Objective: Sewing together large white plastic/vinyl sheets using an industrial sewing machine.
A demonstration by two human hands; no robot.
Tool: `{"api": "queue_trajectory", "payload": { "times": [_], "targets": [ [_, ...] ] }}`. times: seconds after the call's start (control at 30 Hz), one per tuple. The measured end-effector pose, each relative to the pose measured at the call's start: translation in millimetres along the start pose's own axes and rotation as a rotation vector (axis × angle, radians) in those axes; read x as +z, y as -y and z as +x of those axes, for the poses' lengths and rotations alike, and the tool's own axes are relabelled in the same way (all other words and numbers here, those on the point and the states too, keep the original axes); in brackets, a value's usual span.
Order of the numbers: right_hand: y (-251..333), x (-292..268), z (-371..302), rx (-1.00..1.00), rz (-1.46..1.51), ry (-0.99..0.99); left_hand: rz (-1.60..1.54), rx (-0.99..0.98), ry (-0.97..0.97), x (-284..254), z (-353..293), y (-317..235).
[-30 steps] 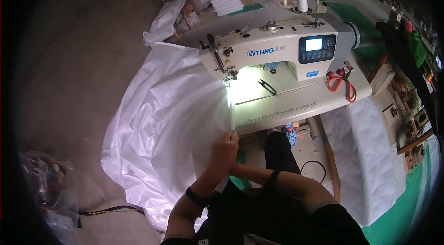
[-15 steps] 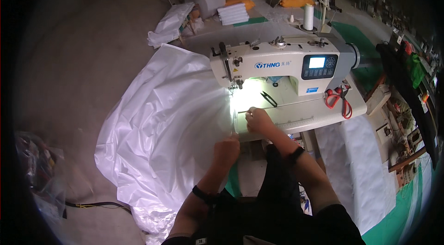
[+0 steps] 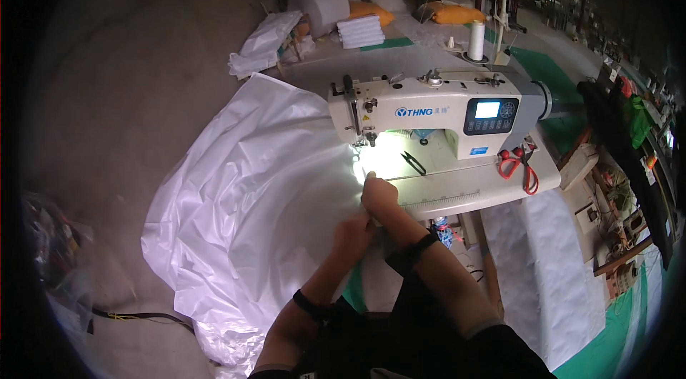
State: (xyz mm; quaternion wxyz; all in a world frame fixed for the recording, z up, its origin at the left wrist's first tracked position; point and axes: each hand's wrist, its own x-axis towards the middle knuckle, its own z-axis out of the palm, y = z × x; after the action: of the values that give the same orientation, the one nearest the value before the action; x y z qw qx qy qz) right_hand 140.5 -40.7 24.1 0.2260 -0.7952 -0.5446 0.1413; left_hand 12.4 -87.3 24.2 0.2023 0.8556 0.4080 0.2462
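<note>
The white sheet [image 3: 243, 189] covers the left edge of the bench [image 3: 468, 197] and spills well past it, its right edge running toward the needle area of the sewing machine [image 3: 436, 109]. The left hand [image 3: 353, 236], just off the bench's near-left corner, has a narrow grip, closed on the sheet's right margin. The right hand [image 3: 379, 197] is curled over the near edge by that corner; whether its grip pinches the sheet, one cannot tell. To its right, the bench surface gives room along the near edge as far as the red-handled scissors [image 3: 526, 173] by the right end. Black snips [image 3: 413, 163] lie farther in, under the machine's arm, which limits the height there.

Glare from the lamp washes out the needle area. The right wrist partly hides the left fingertips, and the clear bag [image 3: 64, 257] at far left fades into the dark rim.
</note>
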Motion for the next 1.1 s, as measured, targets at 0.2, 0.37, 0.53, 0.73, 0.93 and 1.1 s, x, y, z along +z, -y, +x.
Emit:
{"api": "queue_trajectory", "payload": {
  "times": [0.2, 0.37, 0.53, 0.73, 0.93, 1.1],
  "targets": [
    [-11, 1, -56, -0.1, -0.278, 0.055, 0.475, 0.19, 0.027, -37, -16, 28],
    [-8, 9, -66, -0.208, -0.338, -0.072, 0.667, -0.072, -0.301, -82, -19, 108],
    [2, 11, -41, -0.211, -0.332, -0.031, 0.66, -0.335, -0.044, -103, -4, 164],
    [7, 18, -7, -0.205, -0.311, -0.055, 0.586, -0.35, -0.01, -106, 49, 192],
    [7, 22, 25, -0.215, -0.255, -0.048, 0.625, -0.438, 0.094, -107, 95, 205],
    [12, 21, 44, -0.15, -0.25, -0.035, 0.602, -0.439, 0.097, -114, 120, 204]
  ]
}}
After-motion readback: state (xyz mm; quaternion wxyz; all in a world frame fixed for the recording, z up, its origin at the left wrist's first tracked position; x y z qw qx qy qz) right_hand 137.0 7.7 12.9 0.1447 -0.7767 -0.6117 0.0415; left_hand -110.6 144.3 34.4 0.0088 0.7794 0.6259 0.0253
